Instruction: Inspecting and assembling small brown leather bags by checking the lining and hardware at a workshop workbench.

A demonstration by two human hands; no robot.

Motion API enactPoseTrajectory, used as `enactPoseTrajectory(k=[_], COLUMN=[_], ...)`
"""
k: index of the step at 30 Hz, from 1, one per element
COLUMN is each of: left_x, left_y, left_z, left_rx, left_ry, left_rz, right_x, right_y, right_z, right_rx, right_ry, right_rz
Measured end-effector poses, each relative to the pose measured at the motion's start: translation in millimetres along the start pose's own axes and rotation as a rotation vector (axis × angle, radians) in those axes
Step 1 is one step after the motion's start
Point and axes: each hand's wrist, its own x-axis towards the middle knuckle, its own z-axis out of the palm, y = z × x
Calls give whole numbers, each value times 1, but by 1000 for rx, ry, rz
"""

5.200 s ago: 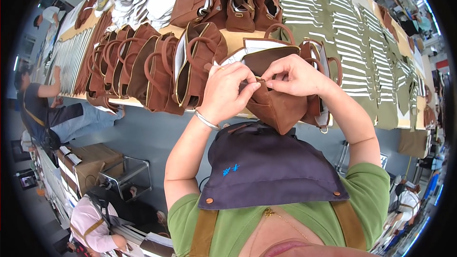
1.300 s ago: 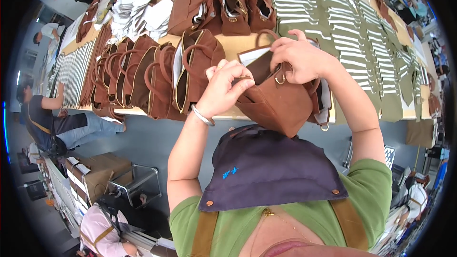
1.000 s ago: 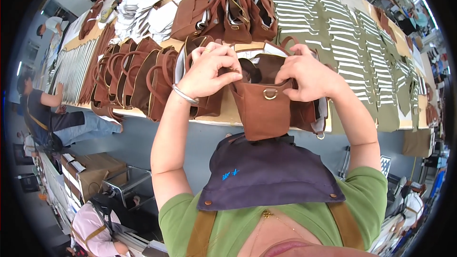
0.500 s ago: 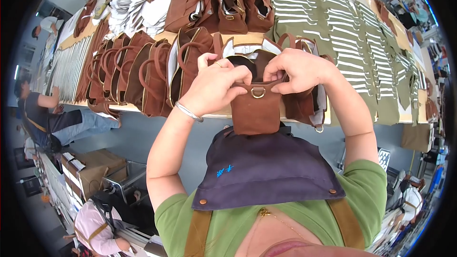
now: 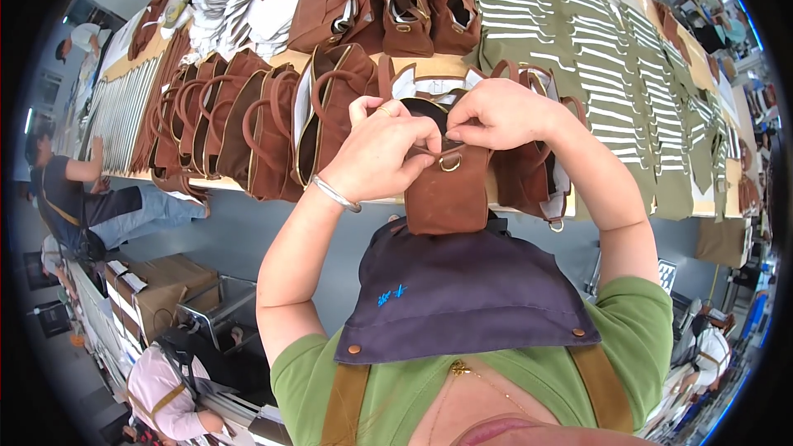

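A brown handbag (image 5: 448,202) stands upright at the table's near edge, its end with a gold D-ring (image 5: 449,163) facing me. Its mouth is open, showing a dark inside and pale lining beyond. My left hand (image 5: 384,149), with a ring and a silver bangle, is closed in a pinch on the bag's upper edge, left of the D-ring. Against the same edge, just above the D-ring, my right hand (image 5: 504,114) has thumb and forefinger pressed together. The fingertips of both hands nearly meet there, and whatever small part lies between them is hidden.
Several brown handbags (image 5: 256,128) line the table to the left, with more bags (image 5: 405,8) behind. Olive pieces with white strips (image 5: 611,83) spread on the right. White pieces (image 5: 239,12) lie at the far left. A co-worker (image 5: 70,173) is at the left, beyond a carton (image 5: 165,289).
My right hand has moved left along the bag's edge, toward my left hand and over the D-ring. My left hand has shifted slightly right, still pinching the edge.
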Motion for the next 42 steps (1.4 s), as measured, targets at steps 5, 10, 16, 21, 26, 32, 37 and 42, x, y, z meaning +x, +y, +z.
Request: enactPoseTrajectory(k=[5,10,16,21,26,32,37,42], left_x=[-2,-3,-3,-5,-5,-3,-2,-1], left_y=[-4,-8,-6,-11,-15,-14,-9,-7], left_z=[0,5,1,-3,-5,-7,-3,0], left_rx=[-14,-4,-47,-57,-118,-83,-29,-31], left_ry=[44,78,98,57,-16,-18,68,129], left_rz=[-78,-92,-101,-79,-131,-107,-56,-32], right_x=[-13,-11,-10,-8,-3,0,-4,-4], right_y=[15,13,19,5,14,5,2,-3], right_z=[-4,-6,-3,-5,0,4,0,-6], right_rx=[289,247,284,320,319,242,150,128], right_ry=[-3,-34,-74,-89,-57,77,124,-58], right_rz=[-84,-52,-73,-60,-87,-151,-192,-94])
